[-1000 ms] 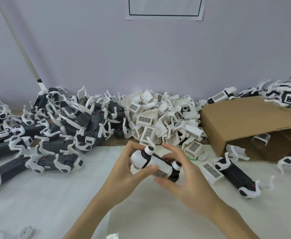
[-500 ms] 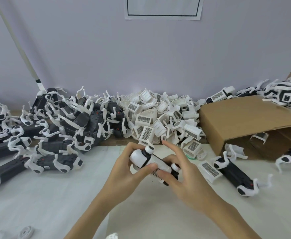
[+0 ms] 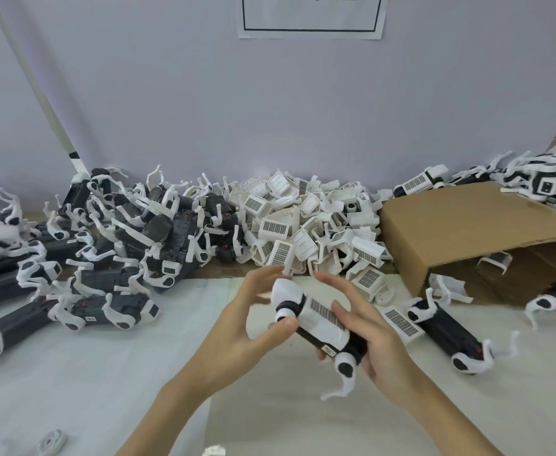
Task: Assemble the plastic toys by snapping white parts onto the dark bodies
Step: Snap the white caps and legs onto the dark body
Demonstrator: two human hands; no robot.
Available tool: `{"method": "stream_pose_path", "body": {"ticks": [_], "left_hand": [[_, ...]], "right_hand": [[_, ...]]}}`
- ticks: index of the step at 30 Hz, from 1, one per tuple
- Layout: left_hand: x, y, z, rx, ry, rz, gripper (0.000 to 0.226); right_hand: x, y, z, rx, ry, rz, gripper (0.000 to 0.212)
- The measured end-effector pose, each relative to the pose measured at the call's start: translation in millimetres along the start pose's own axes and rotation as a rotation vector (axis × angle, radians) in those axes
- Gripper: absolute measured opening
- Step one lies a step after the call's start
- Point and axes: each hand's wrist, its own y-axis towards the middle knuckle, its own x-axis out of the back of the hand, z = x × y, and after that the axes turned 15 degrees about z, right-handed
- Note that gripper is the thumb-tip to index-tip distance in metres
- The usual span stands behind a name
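Above white table, toy gripped between left hand and right hand fingers.

I see the toy bodies pile at frame left, loose shell parts heaped at centre, cardboard box at right.

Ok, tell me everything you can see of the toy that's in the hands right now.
The toy is a dark plastic body with a white cover snapped on top that carries a barcode-like grille sticker. White joint caps sit at its corners, and a thin white leg hangs from the near end. It is held tilted above the table, the left hand gripping its far end, the right hand cradling its near side.
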Motion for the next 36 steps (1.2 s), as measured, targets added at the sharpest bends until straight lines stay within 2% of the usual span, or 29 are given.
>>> {"method": "stream_pose_path", "body": {"ticks": [2, 5, 8, 11, 15, 17, 19, 21, 24, 26, 27, 31, 33, 35, 36], "left_hand": [[-0.1, 2.9, -2.2, -0.016, -0.137, 0.055, 0.054], [-6.0, 6.6, -5.0, -0.026, -0.155, -0.13, 0.053], [-8.5, 7.3, -5.4, -0.032, 0.013, -0.308, 0.054], [-15.5, 7.1, -6.7, -0.08, 0.192, -0.363, 0.06], [-34.4, 8.6, -10.6, -0.159, 0.459, -0.35, 0.064], [-41.2, 9.8, -12.6, -0.187, 0.504, -0.362, 0.065], [-44.5, 9.2, -15.2, -0.191, 0.451, -0.375, 0.059], [-44.3, 7.6, -18.6, -0.179, 0.344, -0.367, 0.041], [-37.1, 9.0, -23.0, -0.091, -0.03, -0.35, 0.02], [-28.9, 10.5, -23.1, -0.028, -0.273, -0.328, 0.024], [-24.7, 10.3, -22.1, -0.002, -0.301, -0.312, 0.03], [-18.2, 8.9, -15.5, 0.089, -0.202, -0.219, 0.045], [-18.6, 10.7, -12.7, 0.129, -0.246, -0.223, 0.044], [-18.2, 12.3, -10.3, 0.128, -0.344, -0.254, 0.043], [-17.7, 12.8, -9.5, 0.132, -0.384, -0.275, 0.045]], "right_hand": [[2.0, 1.6, -5.2, 0.0, 0.031, -0.024, 0.046], [-0.6, 3.4, -12.9, 0.018, -0.098, -0.083, 0.046], [-4.8, 3.2, -14.3, 0.037, -0.452, -0.042, 0.054], [-11.0, 6.8, -21.7, 0.0, -0.726, -0.049, 0.076], [-10.4, 10.8, -36.3, 0.041, -0.769, -0.13, 0.083], [-6.5, 10.2, -39.6, 0.051, -0.735, -0.128, 0.083], [-5.4, 8.8, -38.8, 0.085, -0.711, -0.112, 0.079], [-4.9, 7.5, -35.7, 0.129, -0.762, -0.103, 0.072], [-4.8, 6.0, -28.1, 0.127, -0.9, -0.091, 0.069], [-6.1, 5.0, -23.5, 0.112, -0.947, -0.095, 0.066], [-6.7, 4.7, -21.5, 0.121, -0.957, -0.11, 0.063], [-6.1, 6.0, -14.3, 0.174, -1.019, -0.219, 0.053], [-3.7, 6.3, -13.6, 0.167, -1.018, -0.228, 0.053], [-1.8, 5.5, -14.1, 0.098, -0.882, -0.203, 0.053], [-1.8, 5.3, -13.8, 0.052, -0.739, -0.172, 0.051]]}}
